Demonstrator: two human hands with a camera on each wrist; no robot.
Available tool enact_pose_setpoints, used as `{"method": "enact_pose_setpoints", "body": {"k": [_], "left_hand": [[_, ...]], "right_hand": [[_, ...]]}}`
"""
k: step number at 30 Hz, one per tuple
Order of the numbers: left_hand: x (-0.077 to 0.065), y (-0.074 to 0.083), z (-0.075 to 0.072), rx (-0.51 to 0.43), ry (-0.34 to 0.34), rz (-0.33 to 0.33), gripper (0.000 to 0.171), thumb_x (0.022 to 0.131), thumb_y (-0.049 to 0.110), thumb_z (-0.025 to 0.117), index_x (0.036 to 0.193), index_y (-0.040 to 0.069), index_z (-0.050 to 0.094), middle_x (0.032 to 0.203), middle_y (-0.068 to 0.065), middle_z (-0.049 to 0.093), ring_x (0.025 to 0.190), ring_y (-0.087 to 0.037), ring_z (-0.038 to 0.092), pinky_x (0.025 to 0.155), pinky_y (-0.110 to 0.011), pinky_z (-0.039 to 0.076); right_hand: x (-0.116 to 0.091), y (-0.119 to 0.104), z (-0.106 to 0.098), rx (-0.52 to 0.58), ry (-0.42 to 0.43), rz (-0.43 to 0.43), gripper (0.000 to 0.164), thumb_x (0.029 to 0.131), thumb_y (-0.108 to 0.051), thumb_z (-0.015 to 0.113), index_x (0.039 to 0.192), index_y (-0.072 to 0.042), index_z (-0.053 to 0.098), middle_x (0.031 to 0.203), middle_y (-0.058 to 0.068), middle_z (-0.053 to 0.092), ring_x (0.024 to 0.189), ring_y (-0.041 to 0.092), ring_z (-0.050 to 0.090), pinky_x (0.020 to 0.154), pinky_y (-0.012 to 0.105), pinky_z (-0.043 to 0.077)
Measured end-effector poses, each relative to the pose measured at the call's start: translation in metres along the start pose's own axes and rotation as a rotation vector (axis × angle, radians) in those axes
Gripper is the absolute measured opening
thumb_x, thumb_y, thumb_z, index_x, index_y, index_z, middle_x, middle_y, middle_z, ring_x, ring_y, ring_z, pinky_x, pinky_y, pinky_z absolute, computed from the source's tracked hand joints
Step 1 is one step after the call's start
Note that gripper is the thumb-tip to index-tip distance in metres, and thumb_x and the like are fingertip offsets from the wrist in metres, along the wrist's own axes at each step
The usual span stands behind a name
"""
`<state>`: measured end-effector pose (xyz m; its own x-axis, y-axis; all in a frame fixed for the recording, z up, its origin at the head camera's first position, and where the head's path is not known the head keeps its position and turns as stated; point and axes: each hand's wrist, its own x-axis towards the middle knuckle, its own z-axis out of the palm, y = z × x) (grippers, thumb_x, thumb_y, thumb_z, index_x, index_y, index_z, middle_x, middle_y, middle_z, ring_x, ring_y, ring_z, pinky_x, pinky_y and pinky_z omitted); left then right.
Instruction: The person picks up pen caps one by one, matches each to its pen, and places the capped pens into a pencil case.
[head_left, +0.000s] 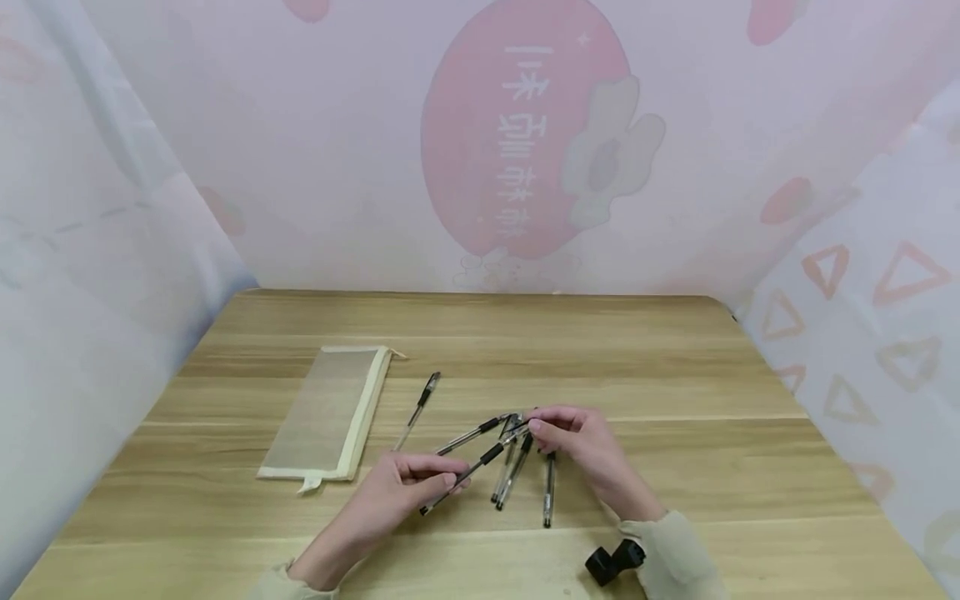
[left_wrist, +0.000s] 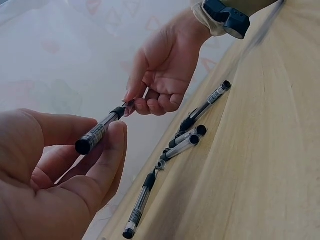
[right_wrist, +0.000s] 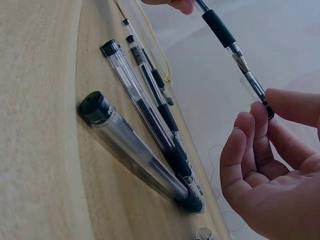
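Observation:
Both hands hold one clear-barrelled gel pen with a black rubber grip, raised slantwise over the table. My left hand pinches its barrel near the black rear end, between thumb and fingers. At the other end, my right hand pinches the black tip of the clear cap, inside which the metal point shows. Below the hands lie several similar pens, fanned out with their grip ends close together. Another pen lies apart, to the left of the fan.
A pale mesh zip pouch lies flat on the left of the wooden table. A black wrist device sits by the right sleeve. Printed cloth walls stand behind the table and on both sides.

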<state>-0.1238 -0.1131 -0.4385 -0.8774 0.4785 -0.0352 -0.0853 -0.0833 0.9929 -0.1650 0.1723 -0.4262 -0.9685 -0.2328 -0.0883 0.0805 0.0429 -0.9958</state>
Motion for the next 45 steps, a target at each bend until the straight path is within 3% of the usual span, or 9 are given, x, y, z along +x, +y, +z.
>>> {"method": "enact_pose_setpoints", "body": {"k": [8, 13, 17, 20, 23, 29, 35, 45], "left_hand": [[0.000, 0.001, 0.003, 0.032, -0.013, 0.006, 0.027, 0.093, 0.012, 0.069, 0.117, -0.001, 0.070, 0.114, -0.023, 0.067, 0.105, -0.034, 0.065, 0.087, -0.031, 0.055], [0.001, -0.002, 0.005, 0.004, 0.044, -0.020, 0.028, 0.092, 0.013, 0.070, 0.116, -0.001, 0.070, 0.116, -0.018, 0.068, 0.106, -0.029, 0.065, 0.092, -0.034, 0.052], [0.003, -0.001, 0.005, -0.167, 0.092, -0.046, 0.032, 0.092, 0.013, 0.069, 0.117, -0.007, 0.066, 0.119, -0.022, 0.065, 0.113, -0.035, 0.060, 0.098, -0.039, 0.048], [0.004, 0.000, 0.004, -0.318, 0.099, -0.024, 0.036, 0.095, 0.010, 0.066, 0.120, -0.015, 0.058, 0.124, -0.028, 0.059, 0.118, -0.041, 0.056, 0.101, -0.042, 0.045], [0.004, 0.001, 0.003, -0.372, 0.115, 0.005, 0.040, 0.096, 0.009, 0.063, 0.123, -0.019, 0.052, 0.125, -0.031, 0.056, 0.118, -0.043, 0.055, 0.101, -0.043, 0.045], [0.004, 0.000, 0.001, -0.351, 0.206, 0.011, 0.042, 0.092, 0.006, 0.067, 0.124, -0.017, 0.052, 0.121, -0.029, 0.056, 0.113, -0.042, 0.057, 0.098, -0.041, 0.048], [0.005, -0.001, 0.001, -0.286, 0.273, -0.014, 0.042, 0.089, 0.007, 0.071, 0.123, -0.012, 0.057, 0.117, -0.031, 0.056, 0.098, -0.030, 0.064, 0.092, -0.040, 0.053], [0.005, -0.001, -0.001, -0.269, 0.307, -0.043, 0.044, 0.088, 0.009, 0.073, 0.125, -0.011, 0.059, 0.120, -0.032, 0.055, 0.093, -0.029, 0.065, 0.089, -0.039, 0.054]], "right_hand": [[-0.006, -0.004, 0.006, -0.038, -0.089, -0.021, 0.029, 0.088, -0.015, 0.075, 0.110, 0.004, 0.070, 0.098, 0.023, 0.068, 0.081, 0.029, 0.061, 0.077, 0.039, 0.054], [-0.009, -0.006, 0.010, 0.004, -0.116, -0.028, 0.023, 0.090, -0.010, 0.072, 0.106, 0.006, 0.068, 0.094, 0.022, 0.068, 0.079, 0.025, 0.062, 0.075, 0.035, 0.053], [-0.009, -0.006, 0.013, 0.077, -0.091, -0.015, 0.019, 0.090, -0.004, 0.069, 0.105, 0.007, 0.066, 0.092, 0.018, 0.068, 0.080, 0.021, 0.064, 0.075, 0.032, 0.054], [-0.009, -0.006, 0.015, 0.119, -0.065, 0.015, 0.019, 0.090, -0.005, 0.070, 0.105, 0.007, 0.066, 0.091, 0.016, 0.068, 0.079, 0.020, 0.065, 0.073, 0.030, 0.053], [-0.011, -0.007, 0.016, 0.155, -0.026, 0.051, 0.020, 0.091, -0.005, 0.069, 0.107, 0.007, 0.065, 0.090, 0.015, 0.068, 0.078, 0.019, 0.063, 0.072, 0.029, 0.052], [-0.012, -0.009, 0.016, 0.228, 0.041, 0.055, 0.022, 0.091, -0.002, 0.066, 0.109, 0.009, 0.062, 0.092, 0.013, 0.067, 0.081, 0.018, 0.062, 0.074, 0.029, 0.053], [-0.011, -0.010, 0.015, 0.261, 0.045, 0.051, 0.025, 0.091, -0.002, 0.066, 0.111, 0.011, 0.060, 0.093, 0.013, 0.067, 0.080, 0.017, 0.062, 0.073, 0.028, 0.053], [-0.012, -0.009, 0.014, 0.255, 0.084, 0.049, 0.029, 0.089, -0.003, 0.069, 0.113, 0.011, 0.060, 0.095, 0.017, 0.067, 0.078, 0.017, 0.062, 0.071, 0.028, 0.054]]}}
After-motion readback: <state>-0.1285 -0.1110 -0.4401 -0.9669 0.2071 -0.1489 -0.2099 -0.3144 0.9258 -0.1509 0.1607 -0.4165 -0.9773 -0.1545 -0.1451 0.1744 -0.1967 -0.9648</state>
